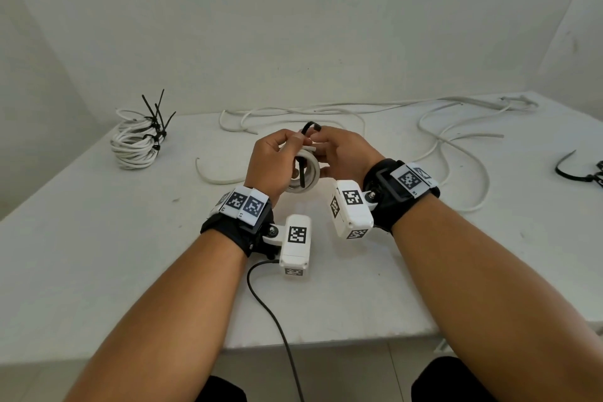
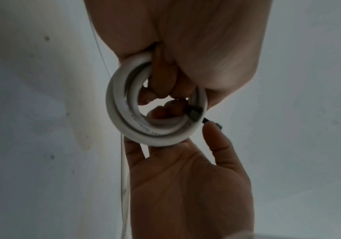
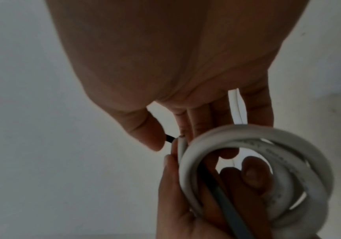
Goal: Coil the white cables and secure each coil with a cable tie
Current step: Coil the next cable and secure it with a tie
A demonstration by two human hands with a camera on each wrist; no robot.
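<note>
Above the table (image 1: 98, 222), the left hand (image 1: 270, 163) is gripping the small white cable coil (image 1: 308, 173) while the right hand (image 1: 346, 153) is pinching the black cable tie (image 1: 310, 127) looping over it.

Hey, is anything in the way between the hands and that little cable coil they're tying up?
Nothing visible is. The left hand and the right hand both already hold the small white coil above the table, and the black cable tie loops over it between their fingers. The tied coils and loose cables lie apart.
</note>
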